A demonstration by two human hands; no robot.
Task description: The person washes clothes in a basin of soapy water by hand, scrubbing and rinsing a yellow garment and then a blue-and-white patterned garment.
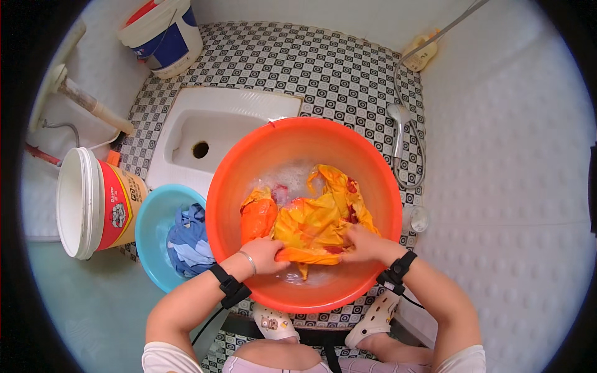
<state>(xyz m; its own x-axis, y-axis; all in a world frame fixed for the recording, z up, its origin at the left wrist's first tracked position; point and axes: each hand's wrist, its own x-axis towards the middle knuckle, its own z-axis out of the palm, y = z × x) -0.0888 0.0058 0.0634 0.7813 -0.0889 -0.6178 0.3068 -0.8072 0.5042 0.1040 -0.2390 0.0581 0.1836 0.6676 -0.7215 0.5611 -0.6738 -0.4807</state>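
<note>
A large orange basin (227, 155) stands in front of me with a little sudsy water in it. In the basin lies a wet, bunched yellow-orange cloth (311, 221) with dark red patches and a bright orange part on its left. My left hand (264, 255), with a bracelet at the wrist, pinches the near left edge of the cloth. On the right, my right hand (367, 244) grips the near right edge. Between the two hands the edge is stretched across. Some fingertips are hidden by the folds.
Left of the basin is a light blue basin (146, 217) holding blue cloth (189, 239). A white bucket (78, 205) lies tipped beside it. Behind are a squat toilet (249, 102) and another bucket (166, 46). At right are a shower head (398, 115) and a bottle (421, 53).
</note>
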